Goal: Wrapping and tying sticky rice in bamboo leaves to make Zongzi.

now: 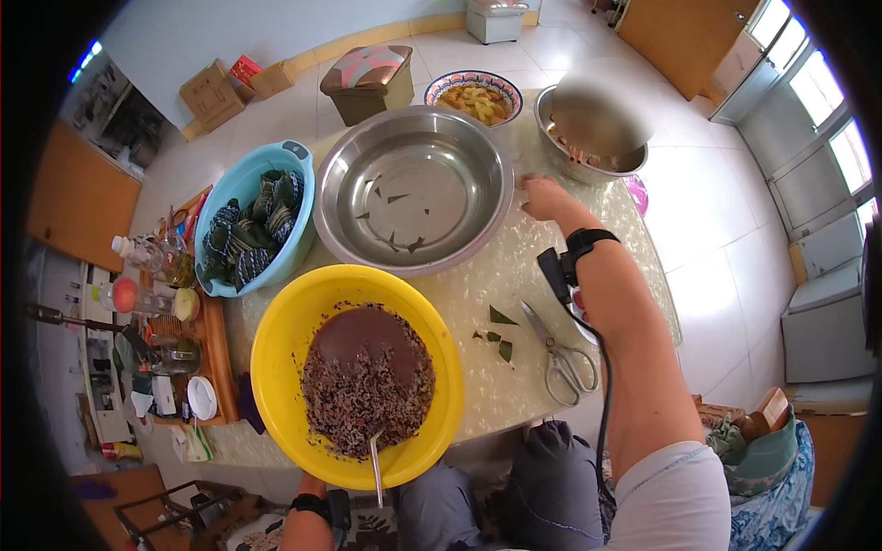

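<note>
A yellow plastic basin (274, 358) overhangs the table's near edge. In it lies wet rice mixed with dark beans (372, 399), dark liquid pooled on the far side, and a metal spoon (376, 468) leans on the near rim. My left wrist (313, 486) reaches beneath that rim; the basin hides the hand. With fingers apart and nothing visible in them, my right hand (548, 198) is by the right side of a large stainless steel basin (413, 200). Shallow water and leaf scraps are in the steel basin. Metal scissors (561, 358) lie beside cut green leaf pieces (501, 315).
Leaf-wrapped, string-tied dumplings (251, 224) fill a blue basin (303, 169) at left. Behind stand a patterned bowl of food (475, 96) and a steel bowl (582, 165), partly blurred. A small dish is partly hidden under my right forearm. Bottles (138, 296) crowd a wooden tray (219, 358).
</note>
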Demonstrator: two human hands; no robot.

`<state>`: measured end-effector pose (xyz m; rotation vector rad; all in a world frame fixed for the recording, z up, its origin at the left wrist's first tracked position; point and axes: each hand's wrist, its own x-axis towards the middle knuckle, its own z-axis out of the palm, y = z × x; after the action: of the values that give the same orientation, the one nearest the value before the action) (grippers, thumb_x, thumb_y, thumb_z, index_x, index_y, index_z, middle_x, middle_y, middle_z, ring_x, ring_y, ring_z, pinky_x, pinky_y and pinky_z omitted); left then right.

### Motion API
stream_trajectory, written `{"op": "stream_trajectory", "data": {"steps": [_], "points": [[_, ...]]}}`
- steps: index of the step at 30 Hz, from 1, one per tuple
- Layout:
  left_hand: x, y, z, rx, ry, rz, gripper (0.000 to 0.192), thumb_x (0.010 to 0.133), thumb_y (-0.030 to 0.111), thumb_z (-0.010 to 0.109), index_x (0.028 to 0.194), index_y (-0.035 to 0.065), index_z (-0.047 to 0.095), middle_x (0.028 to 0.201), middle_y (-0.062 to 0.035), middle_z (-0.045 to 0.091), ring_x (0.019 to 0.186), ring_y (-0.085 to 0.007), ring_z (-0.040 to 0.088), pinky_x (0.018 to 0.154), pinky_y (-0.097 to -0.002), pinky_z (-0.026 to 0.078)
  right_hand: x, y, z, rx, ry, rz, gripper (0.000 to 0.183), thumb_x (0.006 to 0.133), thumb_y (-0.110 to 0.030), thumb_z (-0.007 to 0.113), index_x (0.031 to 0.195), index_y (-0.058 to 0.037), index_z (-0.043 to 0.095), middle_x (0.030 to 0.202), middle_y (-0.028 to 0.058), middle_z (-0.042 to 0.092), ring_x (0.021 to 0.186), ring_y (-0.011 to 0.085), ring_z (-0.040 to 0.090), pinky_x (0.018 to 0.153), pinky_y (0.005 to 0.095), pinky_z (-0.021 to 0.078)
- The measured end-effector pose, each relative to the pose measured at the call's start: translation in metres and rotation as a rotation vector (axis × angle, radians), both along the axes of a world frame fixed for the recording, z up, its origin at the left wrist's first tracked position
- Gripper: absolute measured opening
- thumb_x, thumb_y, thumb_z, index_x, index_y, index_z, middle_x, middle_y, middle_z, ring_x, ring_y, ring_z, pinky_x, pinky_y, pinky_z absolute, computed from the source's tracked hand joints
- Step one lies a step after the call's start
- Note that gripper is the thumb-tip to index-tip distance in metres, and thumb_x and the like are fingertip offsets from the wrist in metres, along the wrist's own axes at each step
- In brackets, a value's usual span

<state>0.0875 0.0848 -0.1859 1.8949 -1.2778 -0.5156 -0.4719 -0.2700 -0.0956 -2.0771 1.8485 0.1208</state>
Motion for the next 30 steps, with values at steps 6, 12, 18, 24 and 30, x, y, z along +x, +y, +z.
{"op": "stream_trajectory", "data": {"steps": [6, 12, 18, 24, 30], "points": [[-0.001, -0.009, -0.001, -0.018, -0.005, -0.012, 0.034, 0.089, 0.015, 0.053, 0.120, 0.0015, 0.046, 0.112, -0.0110, 0.053, 0.105, -0.0271, 0.050, 0.090, -0.0373, 0.040, -0.059, 0.042, 0.025, -0.094, 0.117, -0.077, 0.048, 0.074, -0.017, 0.062, 0.119, -0.0026, 0.054, 0.138, 0.0173, 0.038, 0.126, 0.0339, 0.037, 0.104, 0.0400, 0.0326], [-0.005, -0.011, -0.001, -0.033, -0.016, -0.016, 0.035, 0.088, 0.014, 0.054, 0.120, 0.0017, 0.047, 0.112, -0.0113, 0.053, 0.106, -0.0280, 0.049, 0.091, -0.0380, 0.039, -0.067, 0.068, 0.042, -0.126, 0.100, -0.130, 0.045, 0.074, -0.016, 0.063, 0.116, -0.0040, 0.055, 0.136, 0.0179, 0.040, 0.125, 0.0327, 0.037, 0.101, 0.0419, 0.0357], [-0.004, -0.006, 0.004, -0.043, -0.046, -0.004, 0.036, 0.087, 0.014, 0.055, 0.119, 0.0018, 0.047, 0.112, -0.0117, 0.052, 0.106, -0.0288, 0.048, 0.092, -0.0387, 0.037, -0.034, 0.060, 0.033, -0.092, -0.079, -0.108, 0.040, 0.074, -0.019, 0.065, 0.109, -0.0010, 0.056, 0.122, 0.0201, 0.048, 0.115, 0.0374, 0.046, 0.094, 0.0428, 0.0416], [-0.003, 0.006, 0.009, -0.065, -0.098, -0.002, 0.036, 0.086, 0.014, 0.055, 0.119, 0.0020, 0.047, 0.111, -0.0120, 0.052, 0.107, -0.0296, 0.047, 0.093, -0.0394, 0.036, -0.023, 0.034, -0.014, -0.038, 0.226, -0.116, 0.044, 0.077, -0.016, 0.059, 0.114, 0.0051, 0.047, 0.121, 0.0253, 0.047, 0.113, 0.0400, 0.048, 0.094, 0.0451, 0.0415], [-0.012, -0.010, 0.001, -0.099, -0.072, -0.023, 0.037, 0.085, 0.014, 0.056, 0.119, 0.0021, 0.047, 0.111, -0.0123, 0.052, 0.108, -0.0304, 0.046, 0.094, -0.0401, 0.035, -0.046, 0.039, -0.024, -0.108, 0.205, 0.096, 0.015, 0.079, -0.009, 0.054, 0.083, 0.0040, 0.060, 0.089, 0.0262, 0.061, 0.090, 0.0418, 0.057, 0.078, 0.0475, 0.0447]]}}
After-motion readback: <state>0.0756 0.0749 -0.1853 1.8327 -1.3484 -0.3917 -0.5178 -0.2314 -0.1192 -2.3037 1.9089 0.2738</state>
